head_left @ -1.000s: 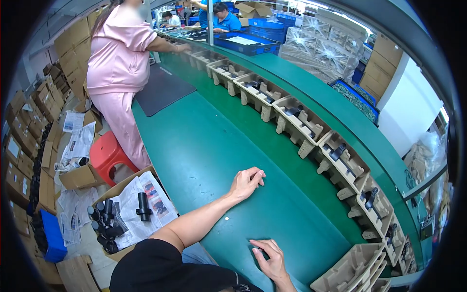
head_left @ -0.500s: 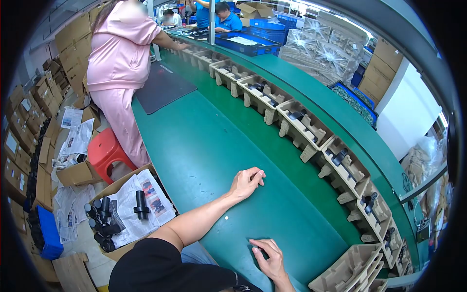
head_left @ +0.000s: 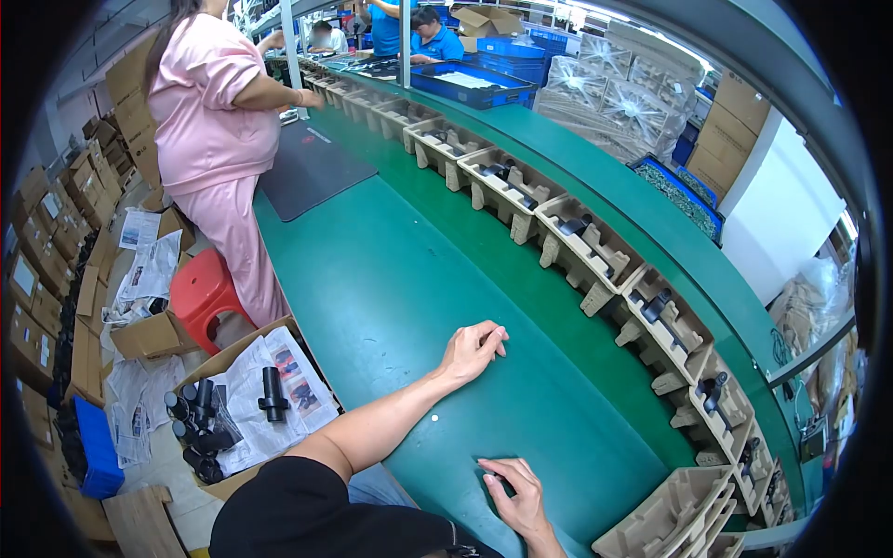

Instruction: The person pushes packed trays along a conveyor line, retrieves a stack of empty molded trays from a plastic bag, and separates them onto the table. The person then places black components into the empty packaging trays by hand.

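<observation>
Green tabletop (head_left: 400,279) lies beneath both hands: the left hand (head_left: 473,353) is loosely bent with fingers close together, while the right hand (head_left: 517,495) is half-curled, thumb apart from its fingers. Nearest the right hand, nested tan trays (head_left: 665,511) sit at the tabletop's near right corner. Along the tabletop's right side curves a row of trays (head_left: 579,256) bearing black parts (head_left: 657,305), and beside its left edge a carton (head_left: 233,484) holds black cylindrical pieces (head_left: 273,395) and printed paper (head_left: 307,386).

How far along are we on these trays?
Looks done: row trays with black parts in; completeness unclear.
In hand: nothing visible in the left hand or right hand.
Probably left: stacked trays, no parts visible in them, and loose black fittings in the carton.
</observation>
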Motion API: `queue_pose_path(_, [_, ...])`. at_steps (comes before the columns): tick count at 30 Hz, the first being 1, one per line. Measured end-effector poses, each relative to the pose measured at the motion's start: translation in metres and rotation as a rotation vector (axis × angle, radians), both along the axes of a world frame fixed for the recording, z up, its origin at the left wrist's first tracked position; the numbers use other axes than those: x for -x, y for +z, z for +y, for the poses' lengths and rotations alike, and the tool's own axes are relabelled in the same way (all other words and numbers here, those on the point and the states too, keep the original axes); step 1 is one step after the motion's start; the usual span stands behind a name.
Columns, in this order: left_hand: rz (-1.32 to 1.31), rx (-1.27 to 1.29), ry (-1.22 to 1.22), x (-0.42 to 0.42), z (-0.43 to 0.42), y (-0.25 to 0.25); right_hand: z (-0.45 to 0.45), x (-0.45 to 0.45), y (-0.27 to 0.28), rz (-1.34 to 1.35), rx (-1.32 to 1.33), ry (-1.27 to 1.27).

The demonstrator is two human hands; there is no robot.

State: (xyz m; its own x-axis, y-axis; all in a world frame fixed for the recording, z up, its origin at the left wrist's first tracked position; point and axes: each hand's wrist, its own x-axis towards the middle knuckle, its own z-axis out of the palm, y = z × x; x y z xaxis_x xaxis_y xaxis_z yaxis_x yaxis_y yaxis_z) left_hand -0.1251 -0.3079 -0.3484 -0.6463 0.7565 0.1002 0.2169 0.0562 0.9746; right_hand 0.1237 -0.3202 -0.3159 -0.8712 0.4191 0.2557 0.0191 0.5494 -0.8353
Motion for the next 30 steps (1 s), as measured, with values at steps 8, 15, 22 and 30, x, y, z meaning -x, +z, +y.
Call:
queue_pose_path(8, [0.004,-0.007,0.005,0.006,-0.002,0.002,-0.001,0.006,-0.001,-0.014,0.001,0.001])
queue_pose_path(15, [0.003,-0.012,0.006,0.013,-0.003,0.000,-0.003,0.013,0.002,-0.014,-0.005,-0.006])
queue_pose_path(22, [-0.001,-0.004,0.015,0.018,-0.004,-0.001,-0.005,0.019,0.004,-0.021,-0.001,-0.016])
queue_pose_path(30, [0.059,-0.004,0.025,0.024,-0.002,-0.007,-0.014,0.036,0.040,0.205,-0.070,-0.210])
